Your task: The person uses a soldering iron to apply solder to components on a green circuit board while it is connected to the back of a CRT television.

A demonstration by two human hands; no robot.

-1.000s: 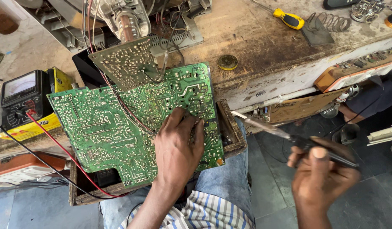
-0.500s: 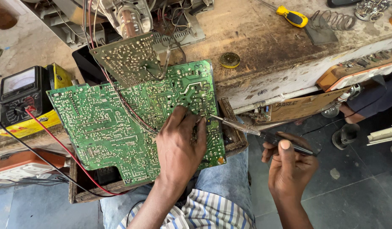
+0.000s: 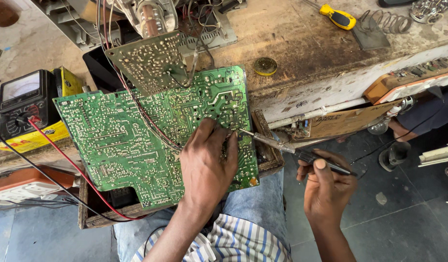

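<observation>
A large green circuit board [image 3: 122,140] lies solder side up across a wooden frame [image 3: 265,145] on my lap. My left hand [image 3: 207,165] rests flat on the board's right part, fingers pressed near its right edge. My right hand [image 3: 326,187] grips a soldering iron [image 3: 292,150] by its dark handle. The iron's metal tip touches the board just beside my left fingertips. Whether my left fingers pinch anything is hidden.
A smaller board [image 3: 151,60] with wires stands behind the green one. A black analog multimeter [image 3: 23,102] with red and black leads sits at left. On the worn bench lie a yellow screwdriver [image 3: 338,17], a round tin [image 3: 265,66] and a coiled iron stand [image 3: 384,22].
My right hand has swung the soldering iron leftward from out over the floor until its tip reached the board by my left fingers. My left hand has stayed in place.
</observation>
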